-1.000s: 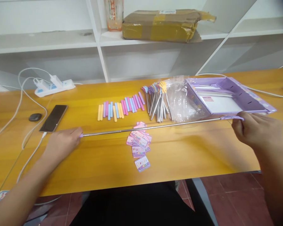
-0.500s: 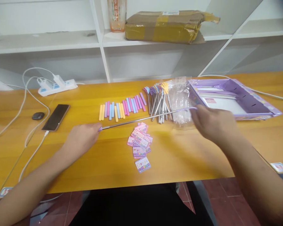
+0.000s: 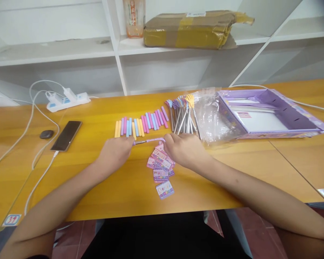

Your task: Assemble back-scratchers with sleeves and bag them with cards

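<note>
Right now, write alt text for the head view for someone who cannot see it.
Two bare hands, left hand and right hand, hold a short telescopic rod between them over an orange table. Pastel sleeves, a sticker pile and a purple box lie nearby.

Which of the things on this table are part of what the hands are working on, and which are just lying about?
In use:
left hand and right hand, holding the collapsed telescopic rod by its ends
pastel sleeves
bundle of metal rods
small printed cards
purple box
clear plastic bag

Lying about:
phone
power strip
black earbud case
cardboard parcel on the shelf
</note>
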### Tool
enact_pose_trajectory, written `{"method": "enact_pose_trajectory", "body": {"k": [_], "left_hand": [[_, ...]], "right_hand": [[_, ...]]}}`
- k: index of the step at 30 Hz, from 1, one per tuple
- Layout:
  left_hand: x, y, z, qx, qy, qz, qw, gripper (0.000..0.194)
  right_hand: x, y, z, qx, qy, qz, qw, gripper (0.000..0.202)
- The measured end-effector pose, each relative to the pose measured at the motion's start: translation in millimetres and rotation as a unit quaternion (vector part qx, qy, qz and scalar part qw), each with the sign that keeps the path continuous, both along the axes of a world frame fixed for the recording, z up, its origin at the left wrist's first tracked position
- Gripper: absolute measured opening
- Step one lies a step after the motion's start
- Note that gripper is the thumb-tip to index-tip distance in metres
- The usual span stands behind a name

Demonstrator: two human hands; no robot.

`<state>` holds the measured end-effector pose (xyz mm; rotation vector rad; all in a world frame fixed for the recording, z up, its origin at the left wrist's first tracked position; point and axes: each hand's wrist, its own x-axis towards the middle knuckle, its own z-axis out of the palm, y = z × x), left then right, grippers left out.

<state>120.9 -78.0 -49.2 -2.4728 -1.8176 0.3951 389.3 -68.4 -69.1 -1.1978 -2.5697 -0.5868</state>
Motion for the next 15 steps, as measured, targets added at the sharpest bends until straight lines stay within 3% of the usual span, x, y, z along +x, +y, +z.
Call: {"method": "enact_pose_trajectory", "body": {"k": [6, 10, 15], "left_hand": [[1, -4, 0.7, 0.006, -0.029, -0.032, 0.999, 0.028], [-2, -7, -2.8, 0.028, -0.066, -0.08, 0.994, 0.038], [1, -9, -1.9, 0.032, -0.074, -0.079, 0.994, 0.044]], "right_hand": [[10, 3, 3.9, 0.0, 0.018, 0.028, 0.999, 0.041], [14, 6, 6.1, -0.019, 0.014, 0.047, 0.999, 0.042], [16, 6, 3.0, -0.025, 0.007, 0.064, 0.998, 0.041]]}}
